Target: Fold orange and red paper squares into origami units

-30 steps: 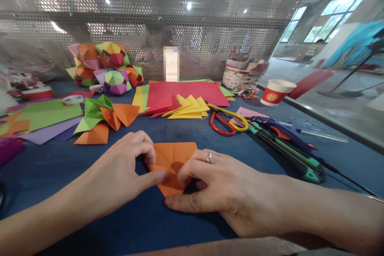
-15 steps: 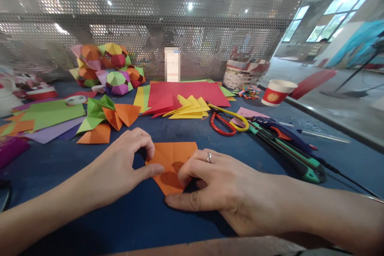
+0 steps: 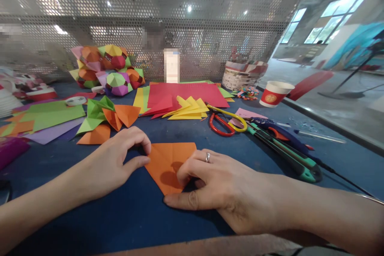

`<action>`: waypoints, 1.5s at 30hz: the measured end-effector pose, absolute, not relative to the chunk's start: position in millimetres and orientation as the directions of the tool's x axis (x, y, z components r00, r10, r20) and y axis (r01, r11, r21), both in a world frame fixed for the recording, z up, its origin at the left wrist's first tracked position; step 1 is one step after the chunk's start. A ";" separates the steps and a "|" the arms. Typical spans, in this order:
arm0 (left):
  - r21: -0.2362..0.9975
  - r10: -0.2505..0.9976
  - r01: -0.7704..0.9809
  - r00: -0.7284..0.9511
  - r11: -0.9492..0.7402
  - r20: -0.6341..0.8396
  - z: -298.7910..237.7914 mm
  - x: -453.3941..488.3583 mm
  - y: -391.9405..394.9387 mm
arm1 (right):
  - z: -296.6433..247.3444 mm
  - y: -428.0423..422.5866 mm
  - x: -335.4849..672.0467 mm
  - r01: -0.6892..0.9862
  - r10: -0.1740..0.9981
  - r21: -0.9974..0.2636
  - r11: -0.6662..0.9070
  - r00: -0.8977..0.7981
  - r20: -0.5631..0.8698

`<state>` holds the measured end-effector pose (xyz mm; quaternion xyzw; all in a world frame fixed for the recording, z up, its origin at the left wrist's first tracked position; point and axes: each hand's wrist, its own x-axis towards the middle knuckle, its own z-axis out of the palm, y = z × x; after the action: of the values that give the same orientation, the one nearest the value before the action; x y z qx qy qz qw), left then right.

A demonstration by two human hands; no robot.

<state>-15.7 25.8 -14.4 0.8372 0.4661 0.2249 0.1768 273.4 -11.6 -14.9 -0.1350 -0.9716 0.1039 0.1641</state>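
A folded piece of orange paper (image 3: 168,160) lies on the blue tabletop in front of me, creased and narrowing to a point toward me. My right hand (image 3: 214,182), with a ring on one finger, holds its right side; the fingers curl onto the sheet and the thumb lies at its near tip. At the paper's left corner is my left hand (image 3: 120,162), index finger and thumb drawn close together on the edge. Part of the right edge is hidden under my right hand.
Folded orange pieces (image 3: 127,114) and a green one (image 3: 100,112) lie beyond my left hand. Red sheets (image 3: 192,90) and yellow folded pieces (image 3: 192,108) are behind. Scissors (image 3: 222,124), a green box cutter (image 3: 285,152) and a paper cup (image 3: 274,94) stand or lie right.
My left thumb has slid left off the orange paper's face to its left corner, and the left hand has shifted slightly left. The right hand and the paper stay nearly in place.
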 end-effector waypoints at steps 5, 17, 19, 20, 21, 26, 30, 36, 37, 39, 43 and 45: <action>0.442 0.768 0.629 0.497 -0.640 0.404 -10.9 -8.0 10.3 | -13.1 -12.4 274.2 0.237 0.297 -0.226 0.945 -0.912 0.283; 0.490 0.791 0.631 0.556 -0.601 0.254 -19.1 5.5 -10.4 | -14.5 -12.7 273.2 0.241 0.307 -0.254 0.937 -0.914 0.266; 0.508 0.804 0.634 0.540 -0.583 0.250 -19.8 2.9 -7.0 | -14.2 -12.6 273.8 0.236 0.303 -0.255 0.937 -0.915 0.266; 0.517 0.810 0.633 0.526 -0.576 0.258 -20.0 1.5 -5.0 | -13.9 -12.6 273.9 0.235 0.302 -0.254 0.938 -0.914 0.270; 0.521 0.811 0.632 0.526 -0.574 0.256 -20.0 0.0 -2.8 | -13.6 -12.5 274.0 0.236 0.303 -0.253 0.938 -0.914 0.270; 0.521 0.793 0.626 0.581 -0.580 0.184 -19.8 -8.3 9.3 | -13.0 -12.8 273.6 0.245 0.308 -0.248 0.937 -0.915 0.262; 0.571 0.814 0.609 0.543 -0.551 0.206 -19.3 -12.1 14.7 | -11.7 -13.6 273.4 0.261 0.319 -0.244 0.934 -0.917 0.240; 0.600 0.837 0.627 0.529 -0.497 0.140 -18.4 -17.8 22.7 | -10.7 -13.9 274.5 0.258 0.318 -0.246 0.934 -0.914 0.251; 0.595 0.836 0.627 0.528 -0.502 0.149 -18.5 -19.0 24.2 | -10.9 -14.0 274.7 0.260 0.321 -0.247 0.933 -0.913 0.252; 0.587 0.832 0.626 0.529 -0.514 0.166 -18.0 -20.7 26.6 | -11.2 -14.0 274.6 0.260 0.323 -0.254 0.932 -0.912 0.251; 0.576 0.836 0.648 0.536 -0.498 0.120 -13.0 -20.1 29.8 | -11.6 -13.9 273.9 0.253 0.315 -0.245 0.936 -0.913 0.259; 0.571 0.842 0.660 0.529 -0.488 0.108 -10.5 -19.0 30.5 | -11.7 -13.5 273.6 0.254 0.316 -0.245 0.936 -0.913 0.258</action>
<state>-19.0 30.5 -10.5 0.8412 0.4464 0.1904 0.2384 273.6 -13.5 -11.7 -0.1465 -0.9725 0.1034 0.1484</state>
